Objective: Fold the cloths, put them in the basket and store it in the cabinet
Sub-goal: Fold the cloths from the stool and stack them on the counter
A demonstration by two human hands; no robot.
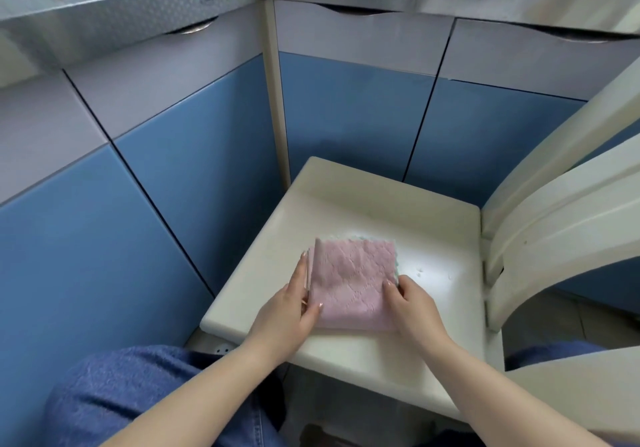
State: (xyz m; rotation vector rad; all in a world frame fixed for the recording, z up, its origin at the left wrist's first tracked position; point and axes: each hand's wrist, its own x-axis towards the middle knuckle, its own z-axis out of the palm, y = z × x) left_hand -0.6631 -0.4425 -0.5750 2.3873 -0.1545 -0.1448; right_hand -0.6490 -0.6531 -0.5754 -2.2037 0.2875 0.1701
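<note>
A folded pink terry cloth (pixel 353 284) lies on the cream plastic chair seat (pixel 398 211), before the blue-and-grey cabinet doors (pixel 346 114).

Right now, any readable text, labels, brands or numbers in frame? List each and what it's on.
None readable.
Pink cloth: textured pattern only, no label or tag in view.
Chair seat: plain, no markings.
Cabinet doors: plain blue and grey panels, no stickers or signs.
Steel countertop: embossed texture, no lettering.
Jeans: no patch or brand showing.
</note>
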